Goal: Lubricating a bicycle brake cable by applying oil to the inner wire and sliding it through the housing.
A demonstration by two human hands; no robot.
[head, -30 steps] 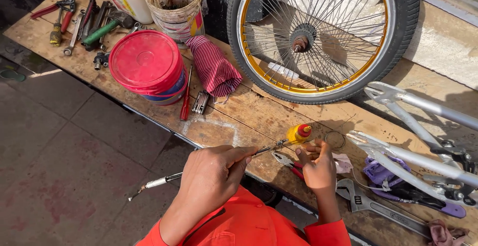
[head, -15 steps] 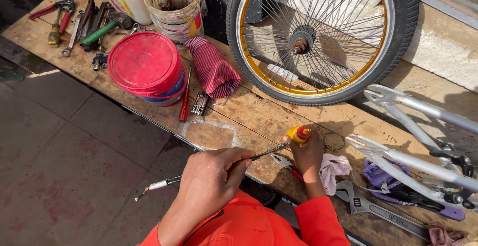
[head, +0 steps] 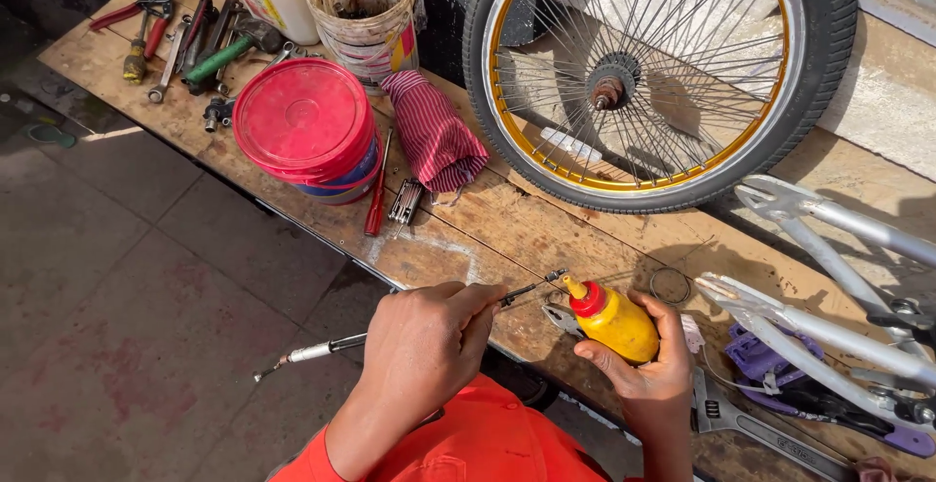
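My left hand [head: 424,346] pinches a thin cable with a metal end [head: 312,350], holding it level over the front edge of the wooden bench [head: 507,229]. My right hand [head: 648,360] grips a yellow squeeze bottle [head: 612,321] with a red cap. The bottle is tilted, and its nozzle points at the cable's tip [head: 556,275]. A small pair of pliers [head: 563,319] lies on the bench just under the bottle.
A bicycle wheel with a gold rim [head: 648,73] lies at the back. A red bucket [head: 304,126], a striped cloth [head: 432,136], a red screwdriver [head: 377,190] and hand tools [head: 185,38] sit left. A white bike frame [head: 829,277] and a wrench [head: 760,428] are right.
My right hand has picked the yellow bottle up off the bench and tilted its nozzle toward the cable end. My left hand has kept hold of the cable.
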